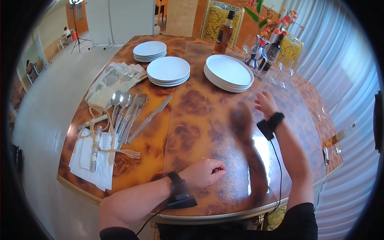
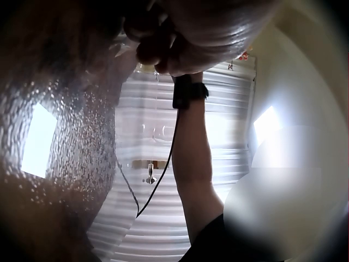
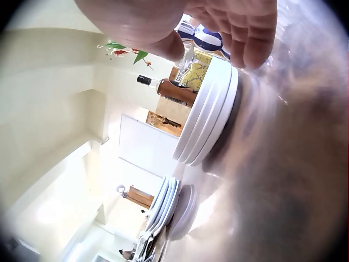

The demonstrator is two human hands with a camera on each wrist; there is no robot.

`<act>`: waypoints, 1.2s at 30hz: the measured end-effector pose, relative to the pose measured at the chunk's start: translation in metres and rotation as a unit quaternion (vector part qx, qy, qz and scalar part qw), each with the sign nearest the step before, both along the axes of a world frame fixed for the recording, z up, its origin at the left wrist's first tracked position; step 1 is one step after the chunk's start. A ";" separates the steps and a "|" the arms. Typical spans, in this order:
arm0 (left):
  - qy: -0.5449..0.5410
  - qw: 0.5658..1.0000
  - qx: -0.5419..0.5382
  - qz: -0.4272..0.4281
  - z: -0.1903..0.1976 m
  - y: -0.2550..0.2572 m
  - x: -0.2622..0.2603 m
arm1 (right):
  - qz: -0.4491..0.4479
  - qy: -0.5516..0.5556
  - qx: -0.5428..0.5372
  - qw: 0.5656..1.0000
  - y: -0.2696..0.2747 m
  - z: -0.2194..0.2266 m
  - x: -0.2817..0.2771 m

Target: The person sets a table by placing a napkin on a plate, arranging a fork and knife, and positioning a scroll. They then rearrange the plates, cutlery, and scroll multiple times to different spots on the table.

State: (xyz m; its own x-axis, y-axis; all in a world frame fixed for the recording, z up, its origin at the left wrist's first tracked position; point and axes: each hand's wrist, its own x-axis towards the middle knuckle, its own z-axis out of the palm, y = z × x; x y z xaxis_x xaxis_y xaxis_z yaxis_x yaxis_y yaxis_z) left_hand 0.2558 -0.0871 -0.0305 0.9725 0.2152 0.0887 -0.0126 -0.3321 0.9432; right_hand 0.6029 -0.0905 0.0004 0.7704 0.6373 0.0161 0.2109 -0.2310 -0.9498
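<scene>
Hovering right hand (image 1: 266, 105): above the right half of the surface (image 1: 192, 140), fingers loosely bent, a wide gap between them and the thumb.
Left hand (image 1: 205, 173): near the middle of the near edge, narrow, fingers curled in; I cannot tell whether it touches the surface.
Large plates (image 1: 229, 71): stacked toward the far edge, right of the middle, near the right hand but apart from it.
Stemmed glasses (image 1: 273, 81): between the large plates and the right edge.
Bottles: amber one (image 1: 224, 36) by the far edge; dark one (image 1: 273, 52) beside the striped vase (image 1: 255, 59), behind the glasses.
Smaller plates (image 1: 168, 67): two stacks left of the large ones, one close to the far left corner.
Knife (image 1: 151, 119): slanted, right of the bunched cutlery (image 1: 125, 100).
White napkins (image 1: 103, 173): at the near left corner.
</scene>
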 end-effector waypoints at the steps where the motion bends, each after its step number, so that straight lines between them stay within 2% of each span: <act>1: -0.002 1.000 0.007 0.001 0.000 0.001 -0.001 | -0.009 -0.014 -0.025 1.000 0.020 -0.002 0.008; 3: -0.006 1.000 0.015 0.005 0.000 0.001 -0.001 | 0.021 -0.103 -0.106 0.989 0.061 -0.031 0.063; 5: -0.009 1.000 0.017 0.010 -0.002 0.001 -0.001 | 0.009 -0.111 -0.136 0.984 0.078 -0.027 0.062; 7: -0.025 0.999 0.009 0.019 -0.005 0.000 0.000 | -0.046 -0.036 -0.119 0.991 0.079 0.004 0.013; 11: -0.029 0.999 0.011 0.022 -0.008 0.001 0.002 | -0.085 -0.080 -0.092 0.989 0.091 -0.010 0.022; 16: -0.037 0.999 0.019 0.017 -0.008 0.002 0.001 | -0.064 -0.106 -0.160 0.979 0.104 -0.011 0.039; 20: -0.040 0.999 0.026 0.021 -0.010 0.002 0.001 | -0.027 -0.097 -0.178 0.979 0.100 0.002 0.033; 23: -0.045 0.998 0.033 0.023 -0.010 0.002 0.001 | -0.010 -0.066 -0.151 0.986 0.103 -0.010 0.057; 26: -0.044 0.998 0.030 0.023 -0.011 0.002 0.001 | -0.024 0.020 -0.082 0.996 0.093 -0.002 0.056; 29: -0.051 0.998 0.038 0.021 -0.012 0.003 0.002 | -0.001 0.058 -0.044 0.997 0.079 0.000 0.064; 30: -0.054 0.998 0.040 0.020 -0.013 0.003 0.002 | 0.001 0.088 -0.031 0.996 0.065 0.008 0.050; 33: -0.072 0.996 0.045 0.025 -0.017 0.001 0.003 | 0.089 0.179 -0.064 0.978 0.008 0.023 0.028; 35: -0.063 0.996 0.054 0.021 -0.015 0.002 0.001 | 0.073 0.193 0.080 0.975 -0.033 0.019 -0.009; 36: -0.060 0.996 0.062 0.021 -0.015 0.001 0.001 | 0.075 0.186 0.084 0.976 -0.055 0.019 -0.025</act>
